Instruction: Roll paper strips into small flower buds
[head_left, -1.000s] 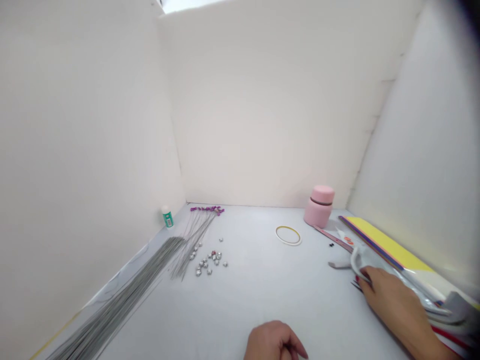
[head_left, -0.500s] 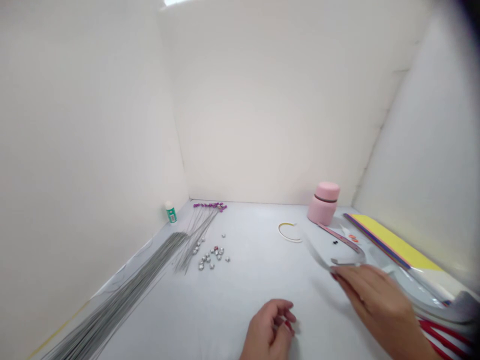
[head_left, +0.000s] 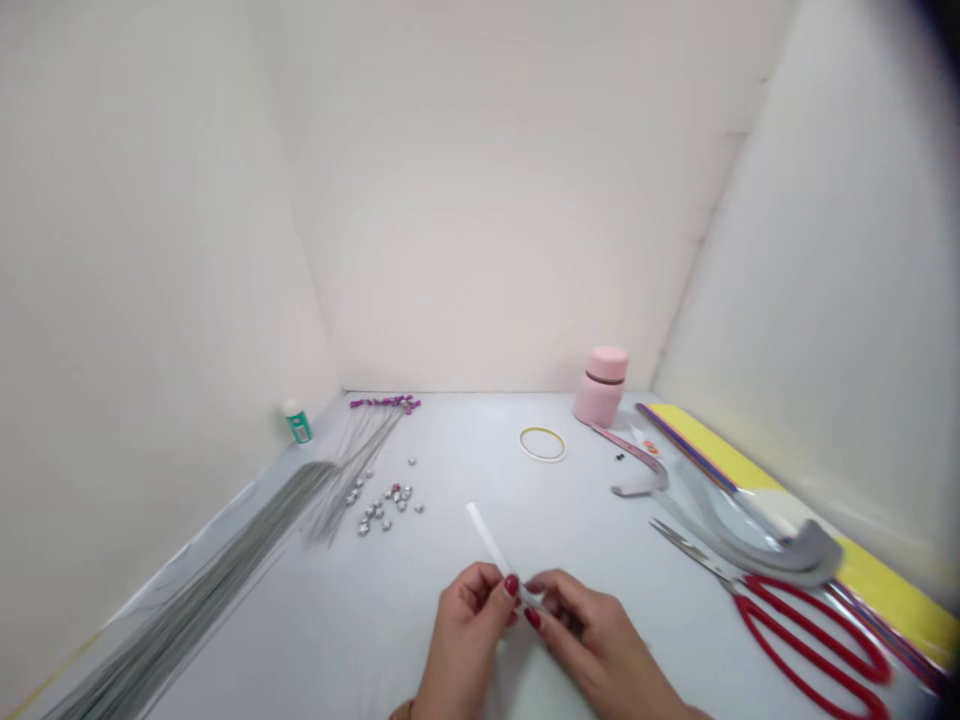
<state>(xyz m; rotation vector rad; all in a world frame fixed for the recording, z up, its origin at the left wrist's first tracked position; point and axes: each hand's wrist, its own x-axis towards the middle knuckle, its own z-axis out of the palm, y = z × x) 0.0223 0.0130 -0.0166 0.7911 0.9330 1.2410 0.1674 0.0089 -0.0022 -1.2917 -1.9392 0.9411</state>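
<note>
Both my hands meet low in the middle of the view over a pale table [head_left: 465,480]. My left hand [head_left: 465,630] and my right hand [head_left: 592,640] pinch the near end of a narrow white paper strip [head_left: 487,540], whose free end points up and away to the left. Fingertips of the two hands almost touch around the strip. Red-handled scissors [head_left: 795,630] lie on the table just right of my right hand.
A bundle of thin grey wires [head_left: 195,610] runs along the left edge, with purple-tipped wires [head_left: 367,440] and small silver beads [head_left: 386,500] beside it. At the back stand a small green-labelled bottle [head_left: 298,422], a tape ring [head_left: 542,443] and a pink jar [head_left: 601,385]. Coloured paper strips [head_left: 750,500] lie at the right.
My right hand has come in from the paper stack at the right with a white strip. My left hand rose to meet it, and both now pinch the strip. The view shifted right.
</note>
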